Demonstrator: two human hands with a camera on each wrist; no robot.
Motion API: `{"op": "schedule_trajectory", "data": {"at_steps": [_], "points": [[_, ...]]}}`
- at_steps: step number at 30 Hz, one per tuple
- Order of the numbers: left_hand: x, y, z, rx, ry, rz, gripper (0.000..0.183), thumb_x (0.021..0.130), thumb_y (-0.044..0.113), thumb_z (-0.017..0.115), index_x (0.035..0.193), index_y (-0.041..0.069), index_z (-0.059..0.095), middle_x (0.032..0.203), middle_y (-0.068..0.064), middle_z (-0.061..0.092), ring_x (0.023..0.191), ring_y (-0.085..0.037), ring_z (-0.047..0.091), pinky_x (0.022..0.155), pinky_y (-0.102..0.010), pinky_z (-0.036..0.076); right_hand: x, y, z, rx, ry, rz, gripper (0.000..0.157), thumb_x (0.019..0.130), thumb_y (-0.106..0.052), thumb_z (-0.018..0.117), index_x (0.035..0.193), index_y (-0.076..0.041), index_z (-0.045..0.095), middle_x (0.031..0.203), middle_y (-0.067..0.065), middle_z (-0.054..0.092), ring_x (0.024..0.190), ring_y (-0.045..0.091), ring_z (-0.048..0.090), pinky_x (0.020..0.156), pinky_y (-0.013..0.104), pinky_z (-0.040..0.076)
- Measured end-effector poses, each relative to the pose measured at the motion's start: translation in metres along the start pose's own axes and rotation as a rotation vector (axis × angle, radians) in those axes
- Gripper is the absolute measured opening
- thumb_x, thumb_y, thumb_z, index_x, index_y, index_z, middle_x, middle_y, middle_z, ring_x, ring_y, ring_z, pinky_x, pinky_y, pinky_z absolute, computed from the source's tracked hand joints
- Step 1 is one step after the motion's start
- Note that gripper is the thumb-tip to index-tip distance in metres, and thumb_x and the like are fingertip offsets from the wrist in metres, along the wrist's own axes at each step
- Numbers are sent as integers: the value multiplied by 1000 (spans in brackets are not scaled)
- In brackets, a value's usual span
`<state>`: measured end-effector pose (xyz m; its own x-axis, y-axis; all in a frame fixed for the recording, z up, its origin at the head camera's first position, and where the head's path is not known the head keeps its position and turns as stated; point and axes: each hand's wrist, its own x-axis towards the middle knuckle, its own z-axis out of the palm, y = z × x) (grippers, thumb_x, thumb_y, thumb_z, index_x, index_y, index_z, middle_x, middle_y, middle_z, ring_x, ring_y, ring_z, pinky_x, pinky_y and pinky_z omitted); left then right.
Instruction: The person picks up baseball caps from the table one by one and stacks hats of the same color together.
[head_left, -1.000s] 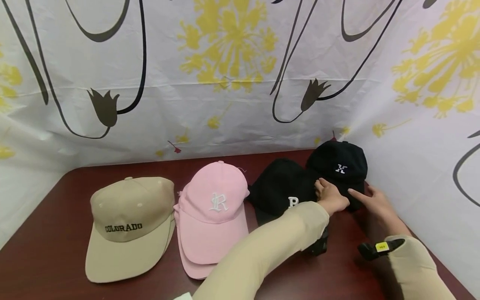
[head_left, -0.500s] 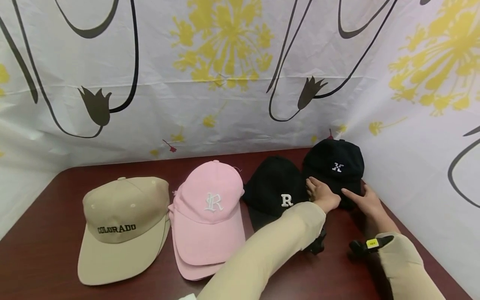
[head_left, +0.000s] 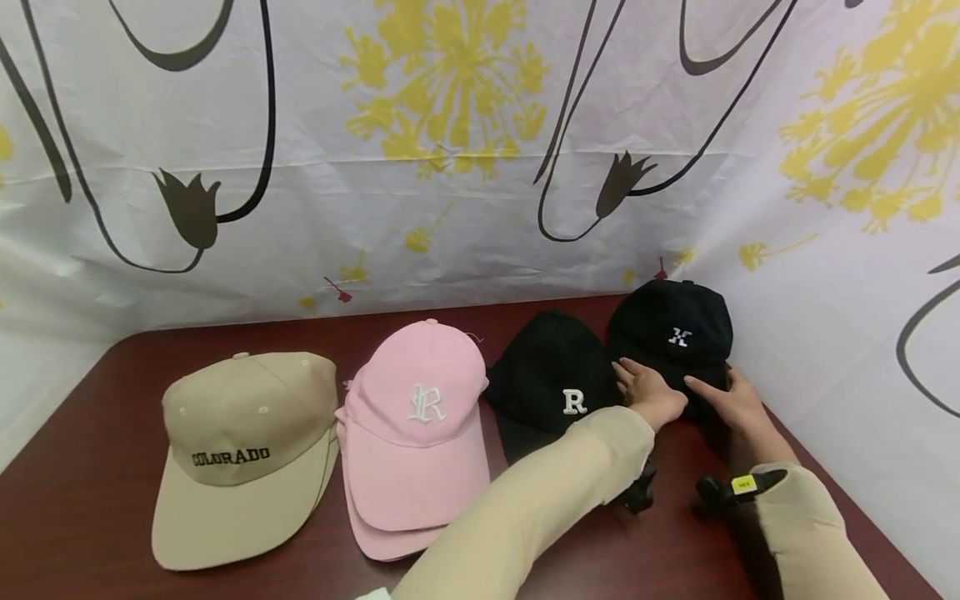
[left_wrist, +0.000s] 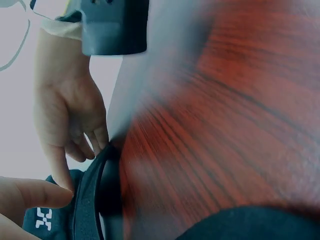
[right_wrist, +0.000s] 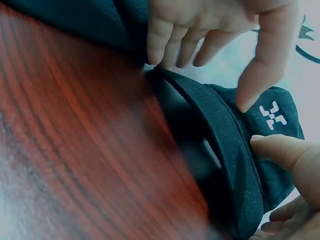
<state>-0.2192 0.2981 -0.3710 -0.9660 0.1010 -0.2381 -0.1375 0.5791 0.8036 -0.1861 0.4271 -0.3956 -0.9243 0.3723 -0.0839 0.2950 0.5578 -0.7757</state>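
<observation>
At the back right of the table, a black cap (head_left: 675, 325) with a small white emblem sits close to the wall cloth. My left hand (head_left: 648, 396) holds its left side near the brim, and my right hand (head_left: 738, 408) holds the right side. In the right wrist view both thumbs rest on the cap's front (right_wrist: 257, 112), with fingers along the edges of the curved brim (right_wrist: 215, 110). A dark gap shows under that brim. Directly left of my left hand lies another black cap (head_left: 558, 375) with a white R, partly covered by my sleeve.
Pink caps (head_left: 427, 417), stacked, sit in the middle of the dark red table (head_left: 90, 467). Beige caps (head_left: 251, 417) marked COLORADO lie at the left. Patterned white cloth (head_left: 300, 250) rises behind and along the right side.
The head view has shifted slightly, moving the scene a little left in the frame. Both hands stay at the sides of the black emblem cap, with only slight motion.
</observation>
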Motion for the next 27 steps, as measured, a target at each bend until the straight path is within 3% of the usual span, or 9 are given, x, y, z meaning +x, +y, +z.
{"op": "schedule_trajectory", "data": {"at_steps": [3, 7, 11, 19, 22, 27], "points": [[1, 1, -1, -14, -13, -12, 89, 69, 19, 78, 142, 4, 30, 144, -10, 31, 131, -23, 32, 102, -28, 30, 0, 2, -3, 4, -20, 37, 90, 92, -45, 47, 140, 17, 2, 139, 42, 14, 127, 51, 20, 101, 58, 22], [3, 1, -2, 5, -25, -28, 87, 71, 22, 77, 143, 6, 31, 145, -9, 31, 132, -22, 30, 102, -27, 30, 0, 3, -2, 54, -27, 47, 90, 92, -43, 49, 142, 12, 0, 142, 40, 9, 130, 50, 15, 103, 57, 19], [4, 1, 1, 32, -13, -54, 86, 71, 25, 78, 142, 8, 34, 144, -7, 32, 131, -21, 30, 101, -29, 32, -2, 4, 0, 89, -17, 38, 87, 92, -41, 52, 144, 9, 3, 143, 38, 12, 130, 48, 17, 103, 57, 20], [-5, 4, 7, 95, 9, -68, 88, 68, 33, 79, 141, 9, 35, 143, -9, 32, 133, -25, 29, 103, -37, 30, -7, 3, 2, 67, 25, 45, 85, 91, -39, 53, 140, 16, 11, 139, 39, 20, 123, 47, 26, 99, 55, 26], [-8, 6, 7, 49, 8, -73, 88, 68, 31, 79, 141, 9, 35, 143, -11, 32, 132, -28, 29, 103, -40, 29, -9, 3, 2, 63, 42, 57, 85, 91, -38, 55, 139, 17, 11, 138, 39, 21, 120, 46, 28, 98, 55, 27], [-12, 5, 4, -116, 57, -114, 87, 66, 19, 82, 139, 6, 37, 141, -13, 36, 128, -31, 35, 101, -42, 32, -12, 7, 0, 81, 39, 74, 87, 91, -38, 55, 141, 15, 8, 140, 39, 18, 122, 47, 26, 100, 56, 26]]}}
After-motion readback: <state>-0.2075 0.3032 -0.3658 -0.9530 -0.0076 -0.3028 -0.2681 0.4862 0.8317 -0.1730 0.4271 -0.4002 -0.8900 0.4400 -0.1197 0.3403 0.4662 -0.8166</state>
